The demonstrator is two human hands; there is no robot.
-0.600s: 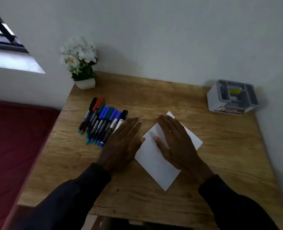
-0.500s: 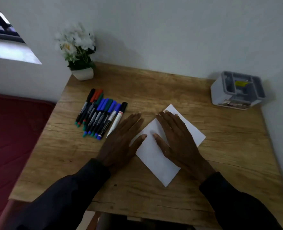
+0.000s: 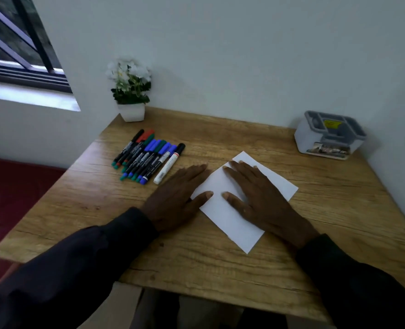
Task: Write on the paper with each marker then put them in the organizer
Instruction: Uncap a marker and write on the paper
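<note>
No grip on anything here: the left hand lies flat with straight fingers on the light wooden table, its thumb on the edge of the white rectangular sheet of paper. The right hand rests flat on that paper. Further back on the left, black-barrelled markers with blue, green, red and black caps lie side by side. The white-and-grey plastic organizer sits far right by the wall, and the white potted flowers are in the far left corner.

A white-flowered potted plant stands at the wooden table's far-left corner.
</note>
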